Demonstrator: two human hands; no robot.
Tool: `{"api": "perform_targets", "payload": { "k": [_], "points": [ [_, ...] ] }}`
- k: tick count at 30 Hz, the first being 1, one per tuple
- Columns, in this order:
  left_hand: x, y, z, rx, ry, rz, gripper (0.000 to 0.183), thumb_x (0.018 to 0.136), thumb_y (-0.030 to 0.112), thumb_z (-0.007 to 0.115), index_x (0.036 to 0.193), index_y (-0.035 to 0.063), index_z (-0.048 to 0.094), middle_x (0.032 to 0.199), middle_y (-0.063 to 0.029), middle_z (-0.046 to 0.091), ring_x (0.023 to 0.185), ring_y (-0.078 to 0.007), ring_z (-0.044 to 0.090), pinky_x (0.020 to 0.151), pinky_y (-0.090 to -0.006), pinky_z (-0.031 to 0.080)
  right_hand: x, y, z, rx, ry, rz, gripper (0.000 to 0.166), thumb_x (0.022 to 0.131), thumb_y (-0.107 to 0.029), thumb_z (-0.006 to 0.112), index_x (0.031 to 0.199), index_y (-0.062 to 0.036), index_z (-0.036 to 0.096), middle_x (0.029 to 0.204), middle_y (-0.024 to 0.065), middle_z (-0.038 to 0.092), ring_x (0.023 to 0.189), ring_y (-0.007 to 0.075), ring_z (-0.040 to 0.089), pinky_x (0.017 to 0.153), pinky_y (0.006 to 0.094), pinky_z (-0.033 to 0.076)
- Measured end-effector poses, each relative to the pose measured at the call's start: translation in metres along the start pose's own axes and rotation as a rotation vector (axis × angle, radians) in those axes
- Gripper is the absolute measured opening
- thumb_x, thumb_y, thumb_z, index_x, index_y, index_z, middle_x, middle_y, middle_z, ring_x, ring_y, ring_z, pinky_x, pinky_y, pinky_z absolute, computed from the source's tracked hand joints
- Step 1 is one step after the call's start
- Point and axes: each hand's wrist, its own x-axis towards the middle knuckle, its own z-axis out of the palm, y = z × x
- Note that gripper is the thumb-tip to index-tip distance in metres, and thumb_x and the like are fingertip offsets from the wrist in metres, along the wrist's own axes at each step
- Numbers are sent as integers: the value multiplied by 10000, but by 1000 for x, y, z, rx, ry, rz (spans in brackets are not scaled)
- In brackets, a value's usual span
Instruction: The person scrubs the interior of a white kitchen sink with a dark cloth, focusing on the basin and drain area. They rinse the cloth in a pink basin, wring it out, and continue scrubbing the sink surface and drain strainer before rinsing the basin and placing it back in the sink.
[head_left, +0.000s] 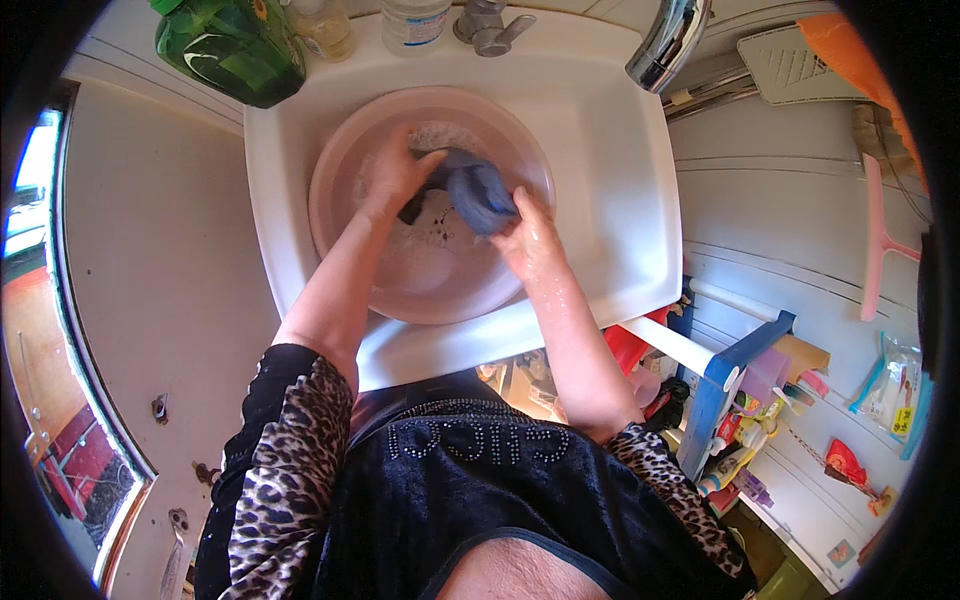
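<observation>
A pinkish plastic basin (420, 309) with soapy water stands in a white sink (622, 187). Over the basin my left hand (394, 169) grips the far-left part of a wet blue-grey cloth (480, 196), its thumb lying on the fabric. At the cloth's near-right end, my right hand (531, 232) holds it with fingers partly underneath. A darker piece of fabric (412, 208) hangs below my left hand; whether it belongs to the same cloth I cannot tell. Suds float at the far side of the water, and drops of water cling to my right wrist.
A green bottle (232, 56) and two clear bottles stand along the sink's back edge. Near them are a metal tap valve (491, 30) and a chrome spout (669, 45). On the right, a blue and white rack (739, 360) holds small items below a pink squeegee (874, 240).
</observation>
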Motion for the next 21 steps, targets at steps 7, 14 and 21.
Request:
{"api": "perform_targets", "payload": {
  "k": [7, 14, 21],
  "points": [
    [-46, -11, 43, 470, -627, 145, 489, 699, 377, 734, 1083, 101, 609, 1129, -134, 580, 1071, -297, 551, 912, -405, 450, 7, 17, -23, -230, 211, -24, 668, 800, -358, 660, 1348, -145, 341, 1433, 126, 258, 1320, 398, 185, 1003, 604, 223],
    [-62, 41, 6, -433, -296, 368, 313, 591, 214, 746, 842, 56, 648, 962, -170, 581, 957, -329, 545, 845, -405, 441, 31, 6, -5, 149, -88, 242, 593, 864, -431, 546, 1338, -115, 380, 1352, 147, 398, 1225, 353, 411, 910, 648, 358],
    [-140, 144, -35, -285, -167, 549, 162, 522, 155, 672, 596, 69, 556, 691, -74, 526, 769, -300, 525, 702, -410, 435, 59, 10, -16, 462, -972, 424, 323, 934, -388, 426, 1110, -149, 554, 1026, 107, 613, 959, 201, 602, 831, 369, 496]
  ]
}}
